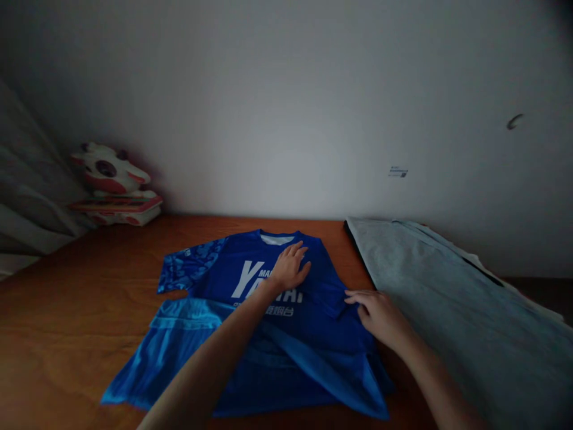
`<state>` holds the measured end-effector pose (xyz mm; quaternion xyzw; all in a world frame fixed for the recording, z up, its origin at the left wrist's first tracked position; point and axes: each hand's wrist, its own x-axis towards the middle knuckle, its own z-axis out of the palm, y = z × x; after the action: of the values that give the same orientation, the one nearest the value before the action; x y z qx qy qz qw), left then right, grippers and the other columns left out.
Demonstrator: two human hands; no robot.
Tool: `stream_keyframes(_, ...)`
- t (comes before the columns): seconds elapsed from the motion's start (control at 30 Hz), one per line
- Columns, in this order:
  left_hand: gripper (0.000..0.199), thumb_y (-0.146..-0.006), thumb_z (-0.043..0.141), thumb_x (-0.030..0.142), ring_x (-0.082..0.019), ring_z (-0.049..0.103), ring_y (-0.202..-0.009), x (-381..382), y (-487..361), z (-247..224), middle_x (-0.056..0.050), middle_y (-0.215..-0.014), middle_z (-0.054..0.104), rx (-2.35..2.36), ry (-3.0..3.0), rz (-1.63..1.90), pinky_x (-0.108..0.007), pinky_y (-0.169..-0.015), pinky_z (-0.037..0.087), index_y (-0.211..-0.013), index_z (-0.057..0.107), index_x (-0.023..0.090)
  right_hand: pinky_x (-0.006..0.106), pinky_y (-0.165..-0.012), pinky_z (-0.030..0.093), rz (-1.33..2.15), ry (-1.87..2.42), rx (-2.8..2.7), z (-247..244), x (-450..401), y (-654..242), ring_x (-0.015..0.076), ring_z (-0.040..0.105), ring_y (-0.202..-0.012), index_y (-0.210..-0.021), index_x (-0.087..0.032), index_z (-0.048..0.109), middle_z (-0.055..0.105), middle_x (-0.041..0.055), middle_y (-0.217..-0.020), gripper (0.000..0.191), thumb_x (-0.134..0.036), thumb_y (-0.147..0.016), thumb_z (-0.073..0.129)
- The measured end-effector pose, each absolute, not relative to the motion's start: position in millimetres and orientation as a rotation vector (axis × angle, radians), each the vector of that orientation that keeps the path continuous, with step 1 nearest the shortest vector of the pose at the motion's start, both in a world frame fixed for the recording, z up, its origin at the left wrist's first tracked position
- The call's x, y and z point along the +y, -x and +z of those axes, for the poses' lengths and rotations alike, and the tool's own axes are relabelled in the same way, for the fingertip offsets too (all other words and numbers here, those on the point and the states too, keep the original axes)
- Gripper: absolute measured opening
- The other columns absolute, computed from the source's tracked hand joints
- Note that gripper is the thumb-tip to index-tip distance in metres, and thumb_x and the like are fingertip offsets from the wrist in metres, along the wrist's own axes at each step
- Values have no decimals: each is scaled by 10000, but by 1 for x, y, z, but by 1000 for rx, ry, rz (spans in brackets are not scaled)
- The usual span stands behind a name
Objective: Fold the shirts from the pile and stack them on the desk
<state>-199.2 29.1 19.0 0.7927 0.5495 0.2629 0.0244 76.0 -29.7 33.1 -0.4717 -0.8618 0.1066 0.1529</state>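
A blue T-shirt [313, 334] with white lettering lies front up on the wooden table, its collar toward the wall. One patterned sleeve [192, 263] stretches out to the left, while the right sleeve appears folded inward over the body. Lighter blue fabric is turned up and creased along the lower part. My left hand [290, 266] rests over the upper chest, fingers spread, covering part of the print. At the shirt's right edge, my right hand [376, 307] touches the folded sleeve area with fingers stretched out and thumb apart.
Grey folded cloth [430, 298] covers the table's right side. A white and red cow-shaped toy [114, 179] with a keyboard-like base stands at the back left, near a pale curtain [31, 179]. Behind the wooden table [58, 310] rises a wall with a small label [397, 172] and a hook [514, 122].
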Motion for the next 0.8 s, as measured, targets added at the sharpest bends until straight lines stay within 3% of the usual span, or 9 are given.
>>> stream_keyframes(0.17,367,-930,532,312,-300,608,-1212,-19,332,27,-151,-1283,654,2218,-2153,955,-461,-1057,486,-1258,618,172,426,-1011,515,313,1242,-2354,45,-16,-37,253,703,-1080,-1063,-218,759,740,94,-1153,327,-159,-888,489)
stream_keyframes(0.27,434,-914,530,368,-353,588,-1242,-49,409,27,-194,-1272,642,2708,-1672,806,-496,-1041,481,-1277,614,146,407,-987,515,448,1174,-2440,60,-14,14,248,700,-1058,-1062,-207,750,732,96,-1131,292,-172,-905,506)
stream_keyframes(0.37,553,-916,509,449,-402,559,-1276,-64,459,29,-246,-1317,608,2900,-1246,637,-518,-1028,472,-1342,577,102,378,-971,509,593,1012,-2529,71,-23,75,241,682,-1074,-1104,-194,738,725,98,-1124,263,-205,-936,536)
stream_keyframes(0.43,610,-913,504,506,-421,550,-1283,-65,477,32,-262,-1350,589,2907,-1082,590,-527,-1017,473,-1362,575,99,368,-985,496,666,873,-2560,72,-34,114,242,661,-1105,-1165,-186,721,716,104,-1148,272,-279,-964,562)
stream_keyframes(0.53,647,-881,527,613,-436,566,-1263,-57,489,33,-250,-1344,606,2882,-984,570,-547,-998,479,-1318,641,150,394,-1023,471,691,790,-2562,65,-52,160,277,614,-1190,-1313,-157,649,681,138,-1228,447,-402,-938,643)
stream_keyframes(0.67,575,-844,577,643,-436,562,-1266,-47,495,27,-209,-1339,627,2886,-917,588,-573,-999,468,-1236,709,243,421,-982,481,686,885,-2511,45,-67,196,299,623,-1129,-1350,-131,630,671,159,-1179,619,-518,-875,715)
stream_keyframes(0.73,479,-859,584,586,-421,558,-1275,-45,497,24,-172,-1334,642,2890,-908,612,-568,-1004,465,-1202,719,280,425,-959,480,689,913,-2489,34,-70,206,294,630,-1088,-1270,-159,692,682,137,-1123,544,-513,-860,735)
stream_keyframes(0.8,401,-883,569,525,-395,562,-1280,-44,498,23,-132,-1323,662,2881,-923,640,-542,-1000,473,-1185,713,305,412,-938,477,695,895,-2469,26,-72,212,273,637,-1049,-1140,-203,758,696,103,-1050,332,-411,-884,722)
